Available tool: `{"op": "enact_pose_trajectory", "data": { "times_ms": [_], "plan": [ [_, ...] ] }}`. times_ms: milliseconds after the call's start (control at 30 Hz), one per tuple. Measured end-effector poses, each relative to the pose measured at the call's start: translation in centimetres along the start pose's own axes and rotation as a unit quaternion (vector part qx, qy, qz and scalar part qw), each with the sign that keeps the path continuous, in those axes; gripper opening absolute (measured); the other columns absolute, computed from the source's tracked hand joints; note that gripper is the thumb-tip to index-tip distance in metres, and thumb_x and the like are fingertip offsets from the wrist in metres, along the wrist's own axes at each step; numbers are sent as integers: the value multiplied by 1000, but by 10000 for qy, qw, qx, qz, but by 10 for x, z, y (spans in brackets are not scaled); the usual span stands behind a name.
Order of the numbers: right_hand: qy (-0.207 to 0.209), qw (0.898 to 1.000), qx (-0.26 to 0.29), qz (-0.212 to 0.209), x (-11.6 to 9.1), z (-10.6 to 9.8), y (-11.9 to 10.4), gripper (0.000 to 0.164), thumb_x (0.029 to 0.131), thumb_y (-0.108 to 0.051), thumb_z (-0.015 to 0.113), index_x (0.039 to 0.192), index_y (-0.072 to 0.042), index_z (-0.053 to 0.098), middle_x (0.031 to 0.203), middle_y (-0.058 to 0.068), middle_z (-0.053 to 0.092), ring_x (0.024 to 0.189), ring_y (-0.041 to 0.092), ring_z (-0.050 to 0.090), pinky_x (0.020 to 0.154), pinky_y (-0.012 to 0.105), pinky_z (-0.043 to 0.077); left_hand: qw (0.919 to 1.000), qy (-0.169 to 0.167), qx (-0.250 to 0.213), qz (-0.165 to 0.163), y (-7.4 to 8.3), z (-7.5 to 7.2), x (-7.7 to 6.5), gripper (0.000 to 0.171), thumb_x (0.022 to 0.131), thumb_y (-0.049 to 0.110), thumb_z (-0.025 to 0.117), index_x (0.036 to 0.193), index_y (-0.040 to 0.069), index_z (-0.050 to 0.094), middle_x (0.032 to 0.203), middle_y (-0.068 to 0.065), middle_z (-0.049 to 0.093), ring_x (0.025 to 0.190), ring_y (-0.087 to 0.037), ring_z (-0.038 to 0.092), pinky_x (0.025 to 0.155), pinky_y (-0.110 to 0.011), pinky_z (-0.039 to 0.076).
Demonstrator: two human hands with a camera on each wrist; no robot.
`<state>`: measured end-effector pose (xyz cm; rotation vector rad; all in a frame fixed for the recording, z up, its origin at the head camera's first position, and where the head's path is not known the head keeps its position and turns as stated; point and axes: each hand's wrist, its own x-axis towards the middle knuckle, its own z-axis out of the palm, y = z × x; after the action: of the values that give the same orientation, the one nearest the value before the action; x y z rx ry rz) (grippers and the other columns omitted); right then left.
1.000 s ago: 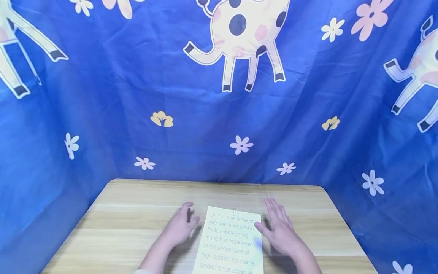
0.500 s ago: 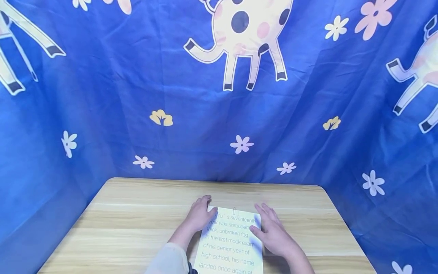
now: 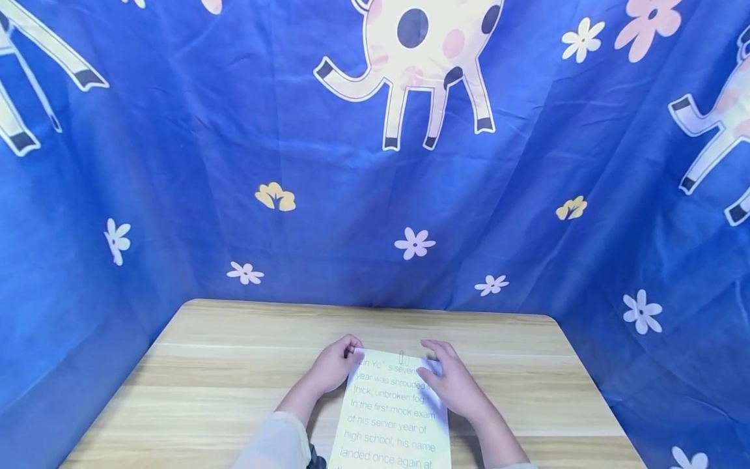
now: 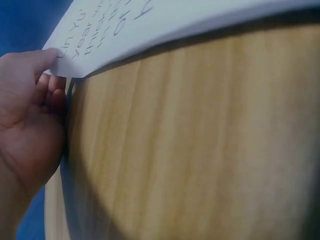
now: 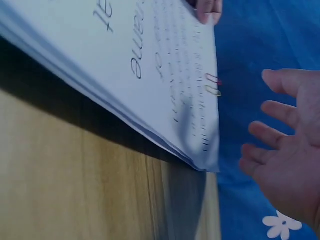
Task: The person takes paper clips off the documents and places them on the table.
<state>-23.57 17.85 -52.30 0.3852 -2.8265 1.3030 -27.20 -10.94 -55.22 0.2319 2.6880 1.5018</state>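
A stack of white printed sheets [image 3: 389, 417], with large text lines, has its far edge lifted a little off the table. My left hand [image 3: 333, 365] pinches its far left corner; in the left wrist view the thumb [image 4: 46, 59] lies on top and the other fingers are curled beneath. On the far edge sit a red paper clip [image 5: 213, 79] and a yellow paper clip [image 5: 213, 91]. My right hand [image 3: 459, 387] hovers by the far right corner, its fingers spread and apart from the paper in the right wrist view.
The stack is over a light wood-grain table [image 3: 234, 391] with rounded far corners. A blue curtain [image 3: 334, 260] printed with cows and flowers surrounds the table at the back and both sides.
My left hand has moved right to the stack's far left corner and now pinches it. My right hand has shifted slightly left over the far right corner.
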Motion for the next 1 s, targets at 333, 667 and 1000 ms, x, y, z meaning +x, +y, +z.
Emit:
{"op": "enact_pose_trajectory", "data": {
  "times_ms": [333,667,1000],
  "plan": [
    [47,9991,-330,-263,39,22,5,56,95,-19,84,146,-12,64,147,10,65,139,37,63,121,58,47,9978,16,-586,-314,-4,-3,2,4,107,15,66,110,14,69,98,0,65,91,-15,59,88,-32,48],
    [-229,9982,504,208,47,35,24,39,95,-12,82,130,-18,66,103,-4,73,102,17,68,108,51,51,9976,4,-637,-273,-4,-1,0,5,108,17,64,111,14,68,99,-1,65,90,-14,59,87,-32,48],
    [-313,9947,928,297,52,40,35,27,94,-10,83,116,-19,71,101,-3,72,96,14,65,100,36,51,9968,-20,-702,-386,-7,-3,2,6,108,17,66,112,14,69,98,0,65,89,-16,60,87,-32,49]
  ]
}}
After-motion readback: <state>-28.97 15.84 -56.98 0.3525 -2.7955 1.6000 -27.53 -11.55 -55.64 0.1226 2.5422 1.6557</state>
